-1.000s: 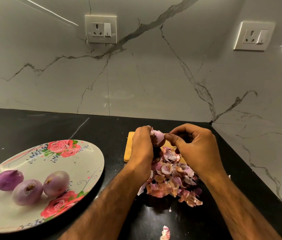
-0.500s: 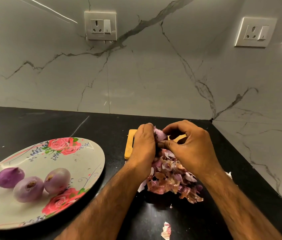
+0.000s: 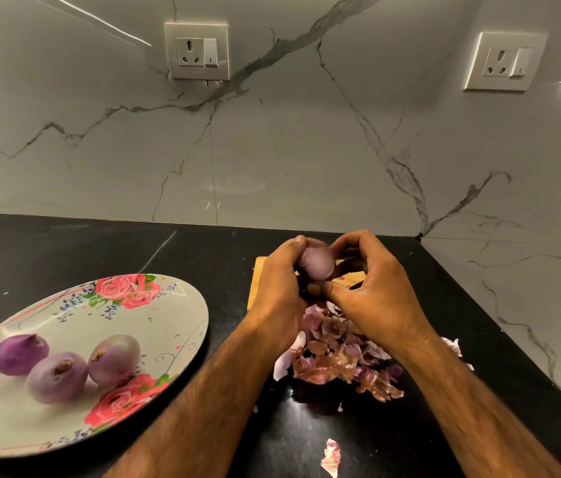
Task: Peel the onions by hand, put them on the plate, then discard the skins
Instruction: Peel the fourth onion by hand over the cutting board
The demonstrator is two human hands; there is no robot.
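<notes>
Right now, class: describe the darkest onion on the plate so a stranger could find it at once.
Find the floral plate on the black counter's left. Three onions lie on it; take the leftmost onion. It alone is deep purple with a pointed tip; its neighbours are paler.

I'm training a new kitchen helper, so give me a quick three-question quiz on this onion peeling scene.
1. How many peeled onions lie on the plate?
2. True or false: the left hand is empty.
3. Where is the pile of skins? A: on the plate. B: on the counter, below the hands. C: in a bin.
Key: 1. Three. 2. False: it grips a fourth onion, and the right hand curls round it too. 3. B.
</notes>
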